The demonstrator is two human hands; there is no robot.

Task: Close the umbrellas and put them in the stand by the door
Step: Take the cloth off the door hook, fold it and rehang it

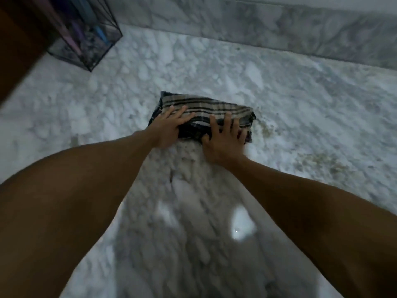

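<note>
A folded striped cloth (212,110), beige with dark bands, lies on the marble floor at the middle of the view. My left hand (168,125) rests flat on its left end with the fingers spread. My right hand (223,138) presses flat on its near right part, fingers apart. At the top left stands a dark wire-frame glass stand (94,50) holding closed umbrellas, one purple (76,36) and one blue (101,34). The picture is blurred.
A brown wooden door or panel (19,50) fills the left edge beside the stand. A marble skirting (279,31) runs along the far wall. The white-grey marble floor (322,125) shows a yellowish smear to the right of the cloth.
</note>
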